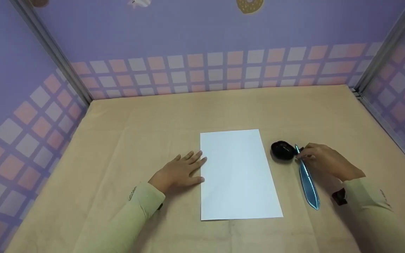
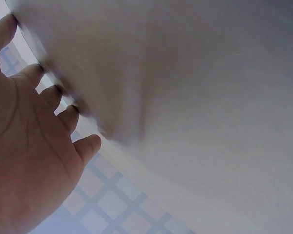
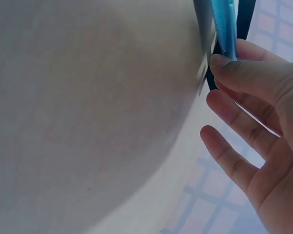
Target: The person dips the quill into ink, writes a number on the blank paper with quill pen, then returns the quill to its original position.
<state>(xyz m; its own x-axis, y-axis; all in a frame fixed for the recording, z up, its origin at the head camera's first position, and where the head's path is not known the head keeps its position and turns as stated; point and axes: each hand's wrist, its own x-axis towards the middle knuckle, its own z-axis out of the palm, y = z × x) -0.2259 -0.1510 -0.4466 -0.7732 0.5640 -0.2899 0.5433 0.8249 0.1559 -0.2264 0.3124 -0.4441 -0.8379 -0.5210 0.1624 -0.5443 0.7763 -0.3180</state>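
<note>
The right hand (image 1: 320,160) pinches the shaft of a blue feather quill pen (image 1: 308,182) near its tip, thumb against forefinger, the other fingers loose. The nib points toward the black inkwell (image 1: 282,150) at the hand's 10 o'clock, so the tip sits right at the pot while the plume trails back toward 5 o'clock along the counter (image 1: 146,116). The left hand (image 1: 181,170) lies flat, fingers straight and slightly spread, its fingertips at the left edge of the white sheet of paper (image 1: 237,175), apparently steadying it. The paper lies between the hands, the inkwell just off its right edge at 2 o'clock. The counter wears a creased beige cloth; lilac walls with a pink-and-white checked band (image 1: 223,70) enclose it on three sides.
</note>
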